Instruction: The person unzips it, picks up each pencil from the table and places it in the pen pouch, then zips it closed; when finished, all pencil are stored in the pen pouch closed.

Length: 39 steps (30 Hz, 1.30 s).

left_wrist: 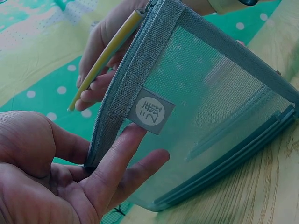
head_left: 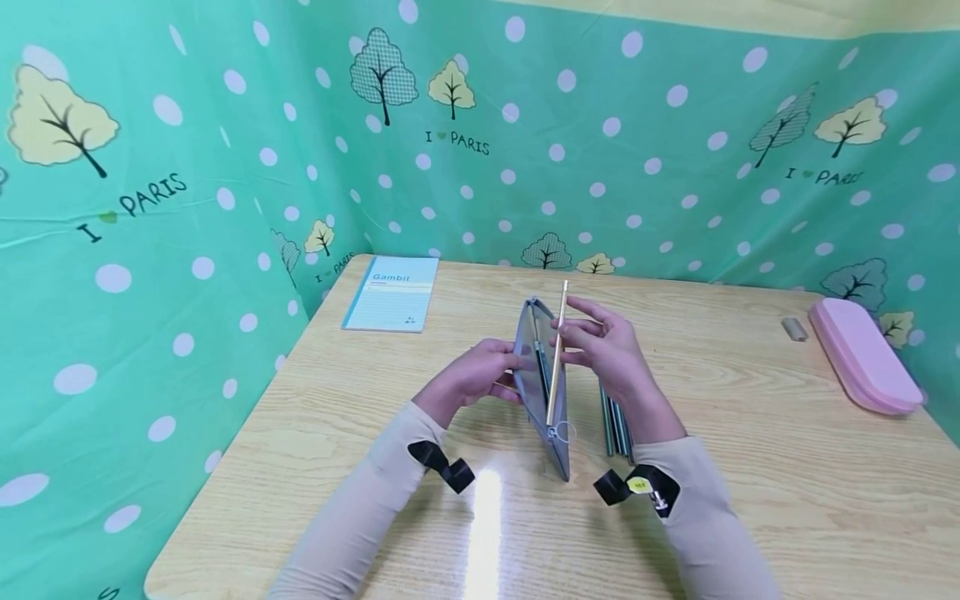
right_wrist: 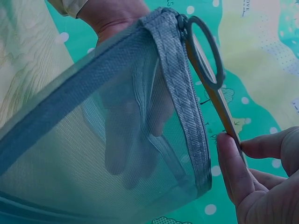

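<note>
My left hand (head_left: 480,372) holds a grey mesh zip pouch (head_left: 528,383) by its zippered edge, standing it on end. Two fingers lie on the mesh near a round white label (left_wrist: 150,111). The pouch's mouth is open, and dark pencils (left_wrist: 247,151) lie along its bottom. Between thumb and fingers my right hand (head_left: 611,346) pinches a yellow pencil (head_left: 557,367), held nearly upright at the mouth. Its lower end is by the zipper's ring pull (right_wrist: 205,53). Several dark pencils (head_left: 617,429) lie on the table below my right wrist, partly hidden by it.
A light blue notebook (head_left: 392,296) lies at the back left of the wooden table (head_left: 720,383). On the right are a pink pencil case (head_left: 866,354) and a small grey eraser (head_left: 794,329). A green patterned curtain (head_left: 480,192) stands behind the table's back edge.
</note>
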### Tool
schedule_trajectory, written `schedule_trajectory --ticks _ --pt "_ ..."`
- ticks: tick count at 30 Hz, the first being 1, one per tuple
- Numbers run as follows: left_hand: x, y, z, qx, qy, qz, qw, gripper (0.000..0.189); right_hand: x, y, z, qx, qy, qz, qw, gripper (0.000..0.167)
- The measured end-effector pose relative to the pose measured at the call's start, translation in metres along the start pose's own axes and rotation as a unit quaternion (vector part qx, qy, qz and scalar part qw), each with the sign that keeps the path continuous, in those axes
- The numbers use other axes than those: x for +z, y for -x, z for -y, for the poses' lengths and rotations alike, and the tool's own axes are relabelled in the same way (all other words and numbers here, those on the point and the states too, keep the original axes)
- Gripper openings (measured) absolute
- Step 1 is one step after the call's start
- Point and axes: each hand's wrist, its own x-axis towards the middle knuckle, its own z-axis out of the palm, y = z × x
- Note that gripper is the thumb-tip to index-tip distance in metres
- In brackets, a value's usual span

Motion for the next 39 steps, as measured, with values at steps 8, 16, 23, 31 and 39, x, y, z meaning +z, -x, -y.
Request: schedule_trajectory --ticks 8,16,23,31,39 --pt "0.0010 0.0008 -0.0003 -0.003 0.003 -0.003 1.0000 0.035 0.0034 0.0004 -0.0015 0.001 0.021 -0.003 0.9998 0.056" --pt "0.0015 -0.0013 -0.0009 -0.001 0.002 -0.005 1.0000 0.034 0.0032 0.0009 0.0000 -0.005 0.045 -0.015 0.9989 0.056" --pt "0.0005 -0.0002 -0.0013 -0.005 -0.004 -0.006 1.0000 0.036 0.0053 0.0007 -0.0021 -0.014 0.088 -0.013 0.9959 0.055" --pt "-0.0001 0.0009 -0.0009 0.001 -0.006 -0.005 1.0000 0.038 0.0069 0.0014 -0.0028 -0.009 0.093 -0.004 0.9957 0.056" --pt "0.0007 0.0001 -0.0012 0.005 -0.003 -0.004 1.0000 0.039 0.0071 0.0008 -0.0020 -0.005 0.099 -0.003 0.9951 0.056"
